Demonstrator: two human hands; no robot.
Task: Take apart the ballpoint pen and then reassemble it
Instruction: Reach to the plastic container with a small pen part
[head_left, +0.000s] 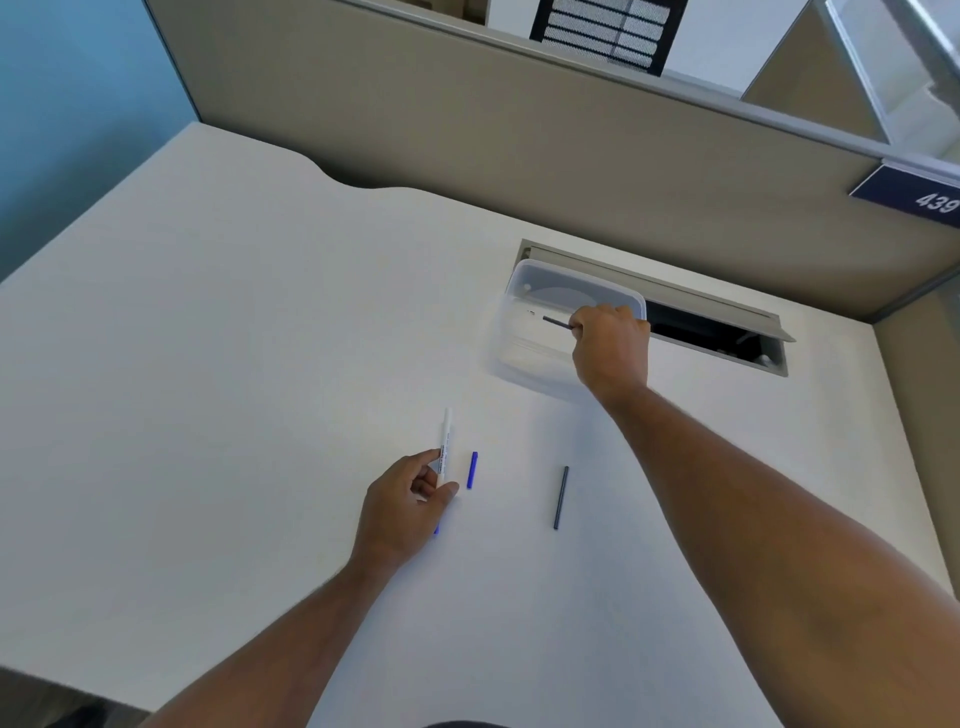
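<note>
My left hand (402, 506) grips a white pen barrel (444, 441) that points away from me, with a bit of blue showing below the palm. A small blue cap (471, 470) lies on the desk just right of that hand. Further right a dark ink refill (560, 497) lies lengthwise on the desk. My right hand (613, 345) reaches into a clear plastic container (524, 312) and pinches a thin dark rod (557, 322), which sticks out to the left over the container's inside.
The white desk (234, 364) ends at a beige partition (467, 130). An open cable hatch (717, 332) lies right behind the container. A dark number plate (919, 200) hangs on the partition at the right.
</note>
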